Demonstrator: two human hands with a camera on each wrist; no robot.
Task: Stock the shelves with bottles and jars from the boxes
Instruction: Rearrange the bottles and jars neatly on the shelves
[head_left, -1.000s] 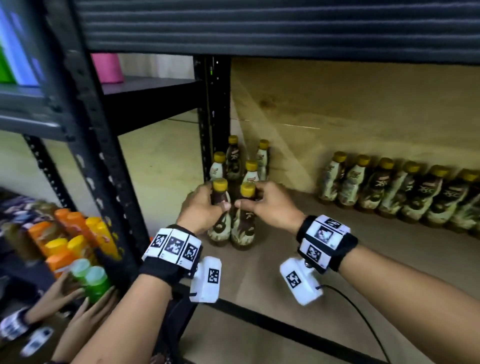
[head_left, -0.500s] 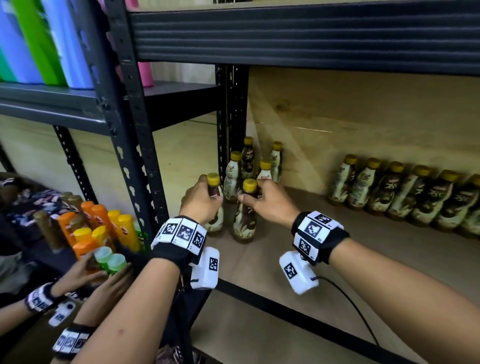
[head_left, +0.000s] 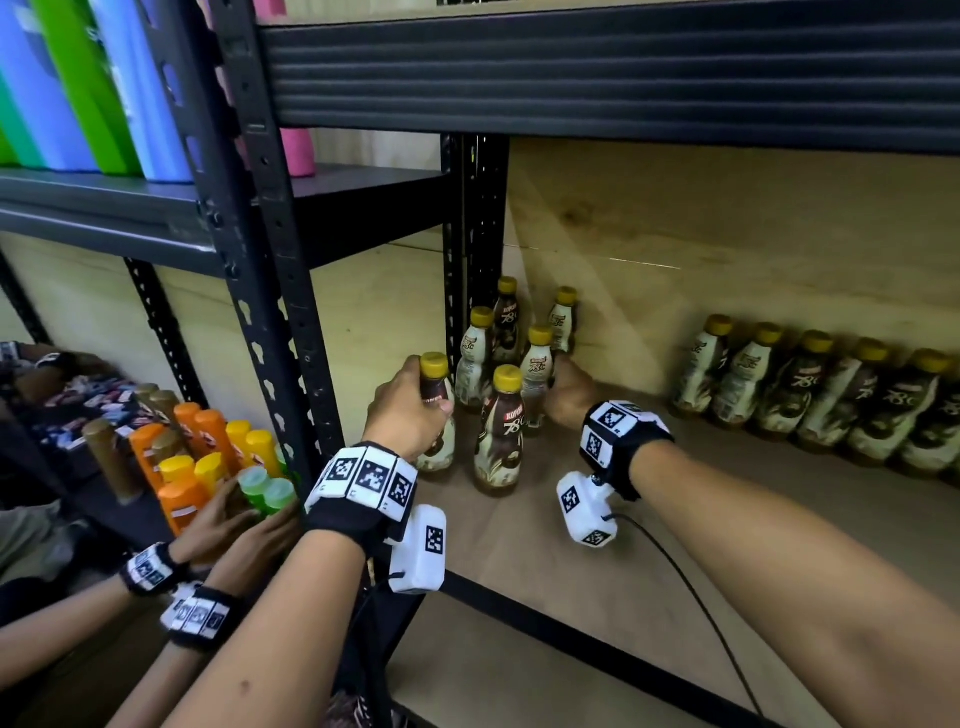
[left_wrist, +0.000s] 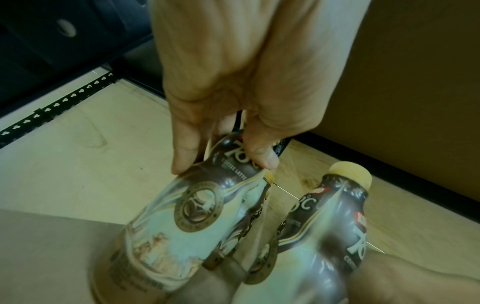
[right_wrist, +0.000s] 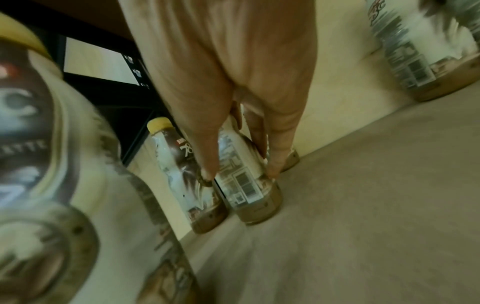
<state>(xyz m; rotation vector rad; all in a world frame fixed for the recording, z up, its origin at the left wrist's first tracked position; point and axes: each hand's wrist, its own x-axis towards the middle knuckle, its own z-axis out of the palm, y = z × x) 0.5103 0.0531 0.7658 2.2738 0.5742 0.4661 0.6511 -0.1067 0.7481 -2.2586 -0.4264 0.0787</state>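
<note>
Brown and cream coffee bottles with yellow caps stand on the wooden shelf board (head_left: 675, 493). My left hand (head_left: 410, 410) grips one bottle (head_left: 435, 441) by its shoulder, thumb and fingers (left_wrist: 182, 160) pinching it; the bottle (left_wrist: 197, 216) is upright near the shelf's left post. Beside it stands a free bottle (head_left: 500, 431). My right hand (head_left: 569, 392) reaches behind that one, and its thumb and fingers (right_wrist: 272, 164) wrap a bottle (right_wrist: 244, 185) in the cluster (head_left: 506, 322) at the back left.
A row of the same bottles (head_left: 810, 389) lines the back wall on the right. A black upright post (head_left: 270, 291) and the beam above (head_left: 571, 67) frame the opening. At lower left another person's hands (head_left: 223, 525) handle orange, yellow and green bottles (head_left: 208, 452).
My right hand has let go of the front bottle and moved back to one in the cluster behind. My left hand has shifted its bottle slightly left, apart from the freed one.
</note>
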